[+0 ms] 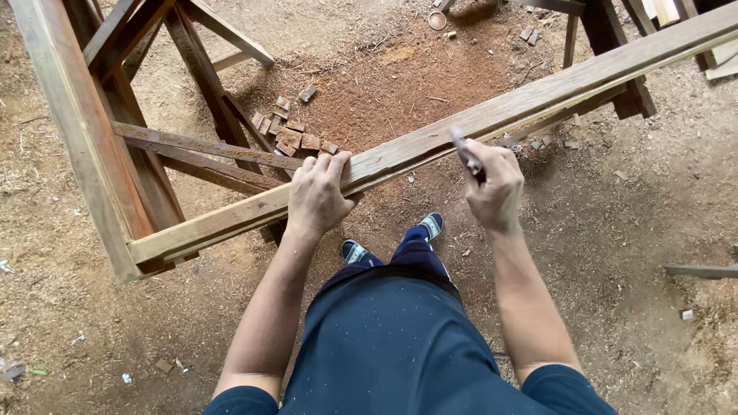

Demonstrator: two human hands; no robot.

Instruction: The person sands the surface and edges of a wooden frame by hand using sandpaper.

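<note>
Head view, plank: a long wooden plank (430, 142) runs from the lower left of the frame up to the upper right corner, its left end resting on a wooden trestle (92, 146) at the left.
Head view, left hand: the left hand (319, 196) lies flat on the plank near the middle of the frame, fingers curled over the far edge, pressing it down rather than clasping anything.
Head view, right hand: the right hand (496, 184) is closed around a slim pencil-like marker (465, 154), tip at the plank's near edge.
Handling: the plank looks stiff, heavy and rough-sawn, not fragile; I judge it is best held from above across its width, close to the trestle, where it will not rock.
Ground: sawdust-strewn dirt, with small wood offcuts (296, 131) in the upper middle and the person's shoes (432, 224) below the plank.
</note>
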